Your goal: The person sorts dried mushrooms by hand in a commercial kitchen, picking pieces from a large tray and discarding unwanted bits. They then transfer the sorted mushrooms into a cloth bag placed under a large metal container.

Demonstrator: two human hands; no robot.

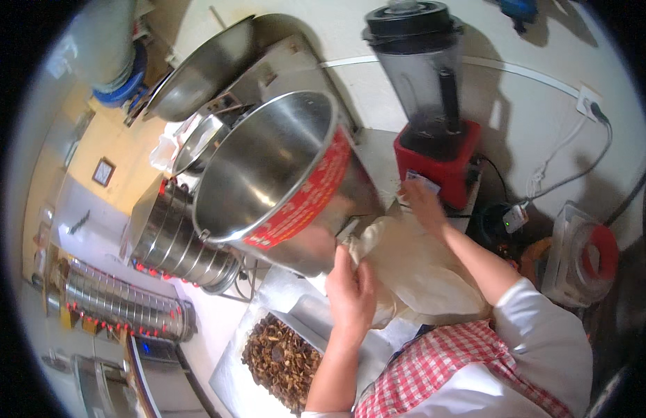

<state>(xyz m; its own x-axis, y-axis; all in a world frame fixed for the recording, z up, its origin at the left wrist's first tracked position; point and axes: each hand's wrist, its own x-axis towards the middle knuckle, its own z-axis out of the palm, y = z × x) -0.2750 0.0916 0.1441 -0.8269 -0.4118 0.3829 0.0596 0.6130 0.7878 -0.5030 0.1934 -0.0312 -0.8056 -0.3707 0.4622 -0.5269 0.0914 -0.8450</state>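
My left hand [351, 290] pinches the gathered edge of a cream cloth [422, 271], possibly a bag, draped across the front of my body. My right hand [424, 204], blurred, reaches past the cloth to the base of a red and black blender [440, 162]. Its fingers are outstretched and nothing shows in them. A small printed packet or label [422, 181] lies at its fingertips. Just beyond my left hand stands a tall stainless steel pot [270, 157], its interior bare, with a red printed band around the outside.
Dried brown pieces [281, 360] are heaped on a metal sheet [234, 360] at lower left. Stacked steel cylinders with red clips [187, 240] stand at left. Behind the pot leans a large steel bowl [208, 68]. Cables and a plug adapter [515, 218] hang at right beside a plastic container [581, 261].
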